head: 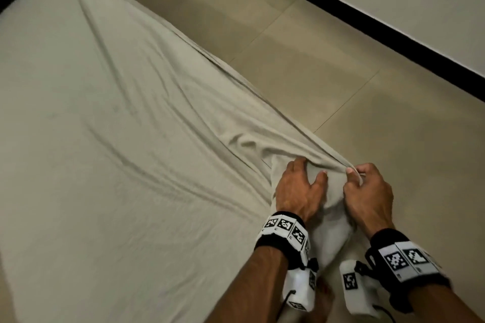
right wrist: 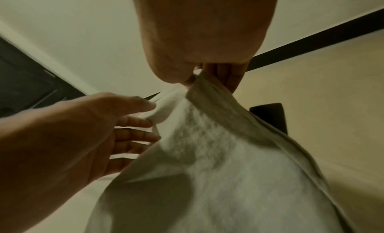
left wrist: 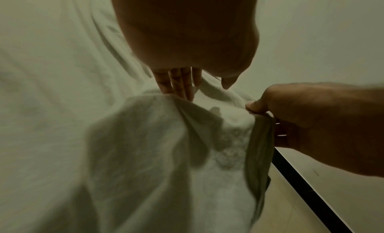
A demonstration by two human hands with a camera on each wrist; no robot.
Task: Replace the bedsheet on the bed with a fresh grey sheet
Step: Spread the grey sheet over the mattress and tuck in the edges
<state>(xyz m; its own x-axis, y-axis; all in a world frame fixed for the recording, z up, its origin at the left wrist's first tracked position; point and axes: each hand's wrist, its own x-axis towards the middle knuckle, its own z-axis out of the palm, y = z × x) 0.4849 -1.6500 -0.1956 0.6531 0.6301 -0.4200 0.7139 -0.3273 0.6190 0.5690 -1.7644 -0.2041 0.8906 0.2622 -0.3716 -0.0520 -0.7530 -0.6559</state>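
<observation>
Head view: sheet spread over the bed, corner bunched at the near edge.
Right hand pinching the sheet's hem; left hand fingers spread, pressing on the fabric beside it.

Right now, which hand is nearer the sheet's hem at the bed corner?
Right. The right hand pinches the sheet's hem between thumb and fingers. The left hand rests beside it on the bunched sheet, fingers spread.
</observation>
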